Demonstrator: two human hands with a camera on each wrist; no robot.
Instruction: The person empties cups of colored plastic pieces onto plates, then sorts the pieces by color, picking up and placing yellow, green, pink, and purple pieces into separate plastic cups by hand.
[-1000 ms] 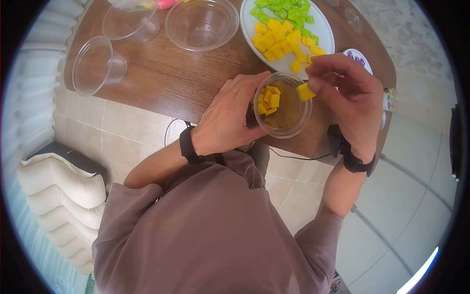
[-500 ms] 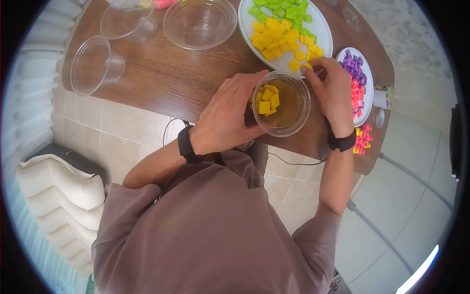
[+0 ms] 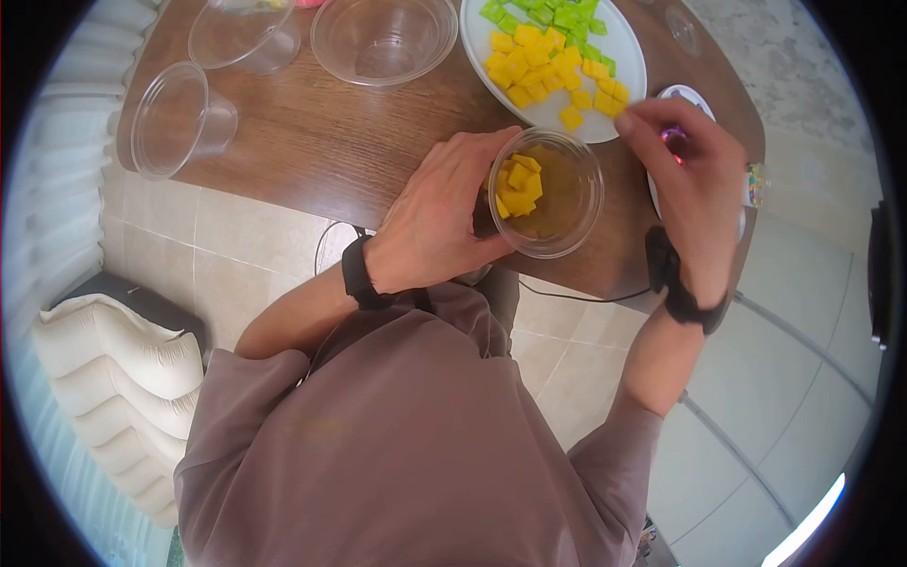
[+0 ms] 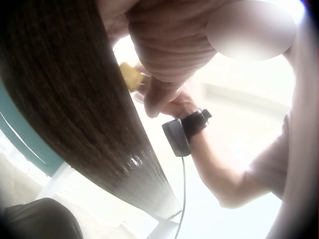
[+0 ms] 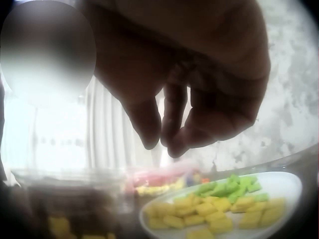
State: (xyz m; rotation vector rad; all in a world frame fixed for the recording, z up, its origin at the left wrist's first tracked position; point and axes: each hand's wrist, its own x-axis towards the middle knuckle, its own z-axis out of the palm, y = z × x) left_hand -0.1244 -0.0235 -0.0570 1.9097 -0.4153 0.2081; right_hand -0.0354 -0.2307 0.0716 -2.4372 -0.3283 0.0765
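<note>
We had the left hand wrapped round a clear cup at the near edge of the bench. Its mouth faced up at the head camera; we couldn't tell whether the base touched wood. Yellow pieces sat inside, bunched toward the left-hand side.

Right hand was up beside the white plate, fingertips by its near right rim. Thumb and fingers were bent, tips near each other; in the right wrist view we saw a narrow gap there and nothing gripped.

On the plate we had a yellow pile nearer us and a green pile behind it, the two meeting. One yellow square lay a little apart, toward the cup.

Also on the bench: clear bowl left of the plate, another clear cup further left. Second plate was mostly hidden behind the right hand. We had black bands on both wrists.
</note>
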